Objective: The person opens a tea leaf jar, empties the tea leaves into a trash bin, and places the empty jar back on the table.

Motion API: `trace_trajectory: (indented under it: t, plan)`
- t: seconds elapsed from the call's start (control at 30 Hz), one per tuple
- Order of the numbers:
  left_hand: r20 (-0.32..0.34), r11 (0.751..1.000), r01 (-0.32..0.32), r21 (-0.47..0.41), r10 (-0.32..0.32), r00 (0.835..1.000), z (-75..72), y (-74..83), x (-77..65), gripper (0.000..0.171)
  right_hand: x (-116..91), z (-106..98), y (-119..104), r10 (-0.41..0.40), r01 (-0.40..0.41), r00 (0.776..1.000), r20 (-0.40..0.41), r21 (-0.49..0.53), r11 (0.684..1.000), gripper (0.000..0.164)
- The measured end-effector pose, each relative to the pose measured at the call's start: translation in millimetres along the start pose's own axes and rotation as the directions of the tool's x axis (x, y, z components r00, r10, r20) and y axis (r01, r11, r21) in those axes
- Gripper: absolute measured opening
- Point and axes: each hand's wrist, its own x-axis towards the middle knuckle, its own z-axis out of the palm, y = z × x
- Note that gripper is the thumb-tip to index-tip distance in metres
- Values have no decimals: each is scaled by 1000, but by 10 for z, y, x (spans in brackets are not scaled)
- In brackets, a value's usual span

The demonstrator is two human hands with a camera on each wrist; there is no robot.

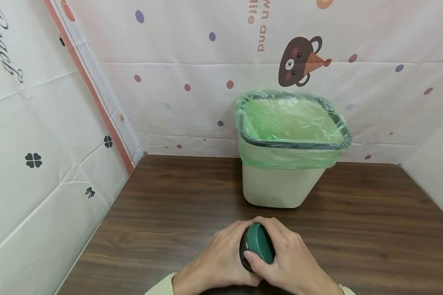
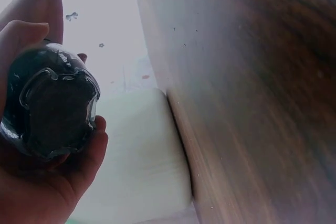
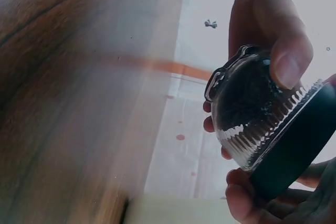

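A rounded clear jar (image 3: 244, 103) with dark contents is held between both hands above the wooden table, its dark green lid (image 1: 260, 241) tilted toward the right. My left hand (image 1: 227, 254) wraps the jar's body, with its thumb on the side wall in the right wrist view. On the lid's edge, my right hand (image 1: 289, 256) grips with thumb and fingers. Ridges run round the jar's neck just under the lid. The left wrist view shows the jar's base (image 2: 59, 114), which has a raised, scalloped rim. Most of the contents are hidden by dark glare.
A cream trash bin (image 1: 280, 186) lined with a green plastic bag (image 1: 291, 157) stands on the table (image 1: 162, 221), just beyond the hands. White printed cloth (image 1: 177, 106) hangs behind the table and along its sides.
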Motion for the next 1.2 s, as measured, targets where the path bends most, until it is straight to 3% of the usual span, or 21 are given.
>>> trace_trajectory:
  t: [0.3, 0.6, 0.93, 1.2]
  plan:
    - [-23, 999, -12, 30, 12, 1000, 9, -13, 10, 86, 3, -16, -3, 56, -56, 997, 56, -8, 998, 58]
    - [-48, 997, -49, 59, 52, 998, 6, -17, 14, 84, 13, -16, -29, 160, -159, 986, 45, -19, 987, 62]
    - [-88, 989, -67, 129, 78, 993, 12, -10, 5, 86, 26, -11, -70, 269, -266, 961, 61, -45, 963, 61]
    - [-122, 976, -95, 194, 120, 985, 49, -22, -5, 81, 55, -8, -91, 368, -356, 925, 97, -122, 927, 57]
